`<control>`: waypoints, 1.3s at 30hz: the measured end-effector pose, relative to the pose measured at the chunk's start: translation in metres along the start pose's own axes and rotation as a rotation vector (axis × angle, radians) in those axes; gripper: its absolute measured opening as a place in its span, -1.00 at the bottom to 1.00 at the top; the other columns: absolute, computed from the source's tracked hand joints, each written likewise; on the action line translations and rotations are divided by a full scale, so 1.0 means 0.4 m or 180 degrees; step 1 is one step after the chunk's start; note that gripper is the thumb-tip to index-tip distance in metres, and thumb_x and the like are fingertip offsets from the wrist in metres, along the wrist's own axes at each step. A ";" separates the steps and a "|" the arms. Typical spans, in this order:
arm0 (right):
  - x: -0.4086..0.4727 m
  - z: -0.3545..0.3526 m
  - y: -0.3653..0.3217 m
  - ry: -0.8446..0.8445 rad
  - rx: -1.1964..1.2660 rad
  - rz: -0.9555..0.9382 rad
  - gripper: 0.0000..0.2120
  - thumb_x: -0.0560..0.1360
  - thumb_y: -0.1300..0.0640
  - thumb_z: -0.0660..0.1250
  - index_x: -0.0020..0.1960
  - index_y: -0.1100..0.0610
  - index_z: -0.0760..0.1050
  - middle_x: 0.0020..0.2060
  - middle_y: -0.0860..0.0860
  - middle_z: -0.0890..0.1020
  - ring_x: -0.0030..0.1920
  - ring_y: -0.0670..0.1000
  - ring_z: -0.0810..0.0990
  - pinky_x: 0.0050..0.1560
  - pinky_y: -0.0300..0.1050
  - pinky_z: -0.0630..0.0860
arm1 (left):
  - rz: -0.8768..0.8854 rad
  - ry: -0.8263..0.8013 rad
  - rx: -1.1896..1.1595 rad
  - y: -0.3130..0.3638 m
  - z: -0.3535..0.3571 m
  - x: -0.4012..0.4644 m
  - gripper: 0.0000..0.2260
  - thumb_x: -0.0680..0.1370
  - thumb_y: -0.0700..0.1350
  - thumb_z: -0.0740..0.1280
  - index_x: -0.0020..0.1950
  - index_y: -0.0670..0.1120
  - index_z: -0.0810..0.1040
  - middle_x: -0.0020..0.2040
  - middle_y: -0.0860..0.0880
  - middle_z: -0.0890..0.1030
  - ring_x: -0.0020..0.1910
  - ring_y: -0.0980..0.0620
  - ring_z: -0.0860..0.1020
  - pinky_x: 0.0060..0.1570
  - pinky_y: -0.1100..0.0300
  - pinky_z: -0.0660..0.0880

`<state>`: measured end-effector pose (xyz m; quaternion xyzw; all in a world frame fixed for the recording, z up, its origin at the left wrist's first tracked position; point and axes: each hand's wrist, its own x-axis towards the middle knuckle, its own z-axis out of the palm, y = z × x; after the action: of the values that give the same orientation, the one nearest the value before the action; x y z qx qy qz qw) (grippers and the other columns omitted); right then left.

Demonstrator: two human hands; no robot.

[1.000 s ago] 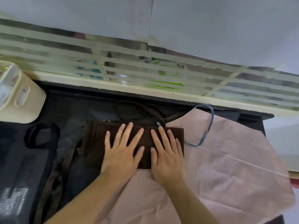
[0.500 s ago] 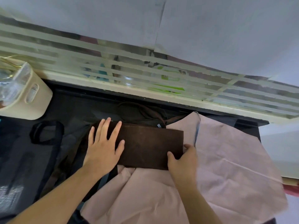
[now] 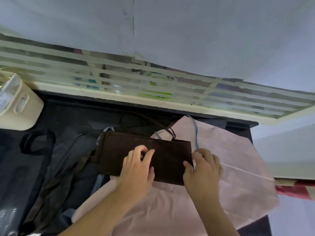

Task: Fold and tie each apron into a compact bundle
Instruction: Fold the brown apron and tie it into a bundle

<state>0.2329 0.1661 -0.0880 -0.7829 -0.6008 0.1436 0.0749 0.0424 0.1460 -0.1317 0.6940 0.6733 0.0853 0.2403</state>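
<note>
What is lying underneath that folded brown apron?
The brown apron lies partly on a spread pink apron, with dark cloth showing at its left end. Whatever is directly beneath its middle is covered. The left hand rests on top; the right hand grips its right edge.

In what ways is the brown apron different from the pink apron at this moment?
The brown apron is folded into a narrow dark rectangle; the pink apron lies spread open and is much paler. The brown apron lies on top, the pink apron beneath it. The left hand and right hand work on the brown one. Both have thin straps.
</note>
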 end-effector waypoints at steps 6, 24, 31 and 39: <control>-0.051 -0.041 0.085 -0.0826 0.0958 0.0690 -0.93 0.66 0.07 0.30 0.08 -0.07 0.41 -0.13 -0.13 0.61 -0.13 -0.08 0.60 -0.05 -0.04 0.64 | 0.0201 -0.0160 -0.0174 0.098 0.030 -0.031 -0.49 0.68 0.07 0.26 0.62 0.15 0.24 0.47 0.11 0.20 0.36 0.17 0.33 0.40 0.22 0.41; -0.117 0.013 0.232 -0.1226 0.1324 0.1601 -0.56 0.61 -0.03 0.40 0.42 0.04 0.39 0.16 -0.06 0.58 0.18 0.04 0.59 0.21 0.02 0.58 | 0.0025 -0.0964 0.0635 0.133 0.125 -0.068 0.13 0.42 0.45 0.39 0.66 0.14 -0.32 0.40 0.02 0.19 0.36 0.01 0.30 0.42 0.08 0.34; -0.132 0.016 0.245 -0.1001 0.1204 0.1433 -0.67 0.58 0.06 0.42 0.30 -0.03 0.45 0.04 -0.13 0.55 0.11 -0.03 0.56 0.24 0.02 0.56 | 0.0026 -0.1071 0.0758 0.136 0.125 -0.062 0.21 0.35 0.49 0.41 0.65 0.12 -0.36 0.39 -0.01 0.19 0.35 -0.03 0.29 0.43 0.04 0.34; -0.023 0.019 0.159 -0.0367 0.0692 0.0145 -0.66 0.57 0.06 0.44 0.31 -0.05 0.48 0.16 -0.11 0.47 0.20 -0.07 0.46 0.30 -0.13 0.50 | 0.0044 -0.1094 0.0758 0.133 0.137 -0.056 0.18 0.33 0.50 0.41 0.63 0.22 -0.34 0.35 -0.01 0.19 0.30 -0.02 0.29 0.37 0.03 0.35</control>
<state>0.2867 0.1398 -0.1123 -0.7740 -0.5670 0.2542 0.1214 0.1124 0.1135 -0.1509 0.7264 0.6230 -0.1128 0.2673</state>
